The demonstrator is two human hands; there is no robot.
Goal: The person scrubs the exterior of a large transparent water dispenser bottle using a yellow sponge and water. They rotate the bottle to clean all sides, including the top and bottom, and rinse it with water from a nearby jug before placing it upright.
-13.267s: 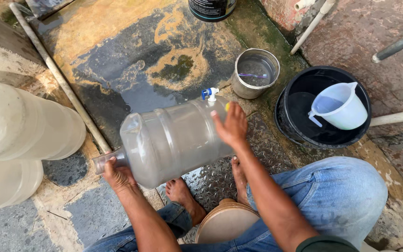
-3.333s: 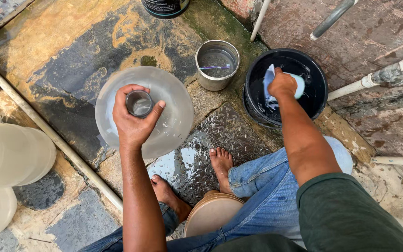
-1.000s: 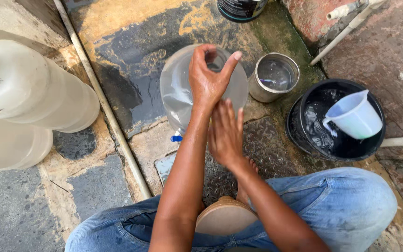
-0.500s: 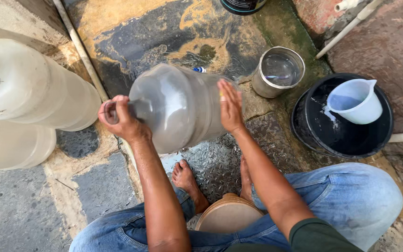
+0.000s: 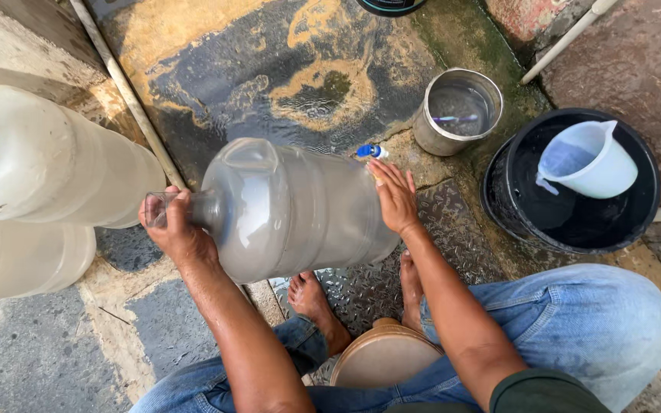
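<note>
A large clear plastic water jug [image 5: 292, 210] lies on its side in front of me, cloudy water inside. My left hand [image 5: 171, 229] wraps around the jug's neck at the left. My right hand [image 5: 393, 195] presses flat, fingers spread, against the jug's base at the right. A small blue and white cap or tap [image 5: 371, 151] sits on the ground just beyond my right hand.
Two more big jugs [image 5: 47, 164] lie stacked at the left beside a thin pipe [image 5: 128, 95]. A metal pot [image 5: 457, 111] with water stands at the upper right. A black bucket [image 5: 636, 222] holds a pale plastic jug-cup [image 5: 587, 160]. My bare feet [image 5: 311, 294] rest on wet metal plate.
The jug went from upright with my left hand over its mouth to lying sideways. Over the last half second it shifted slightly right, both hands keeping their holds.
</note>
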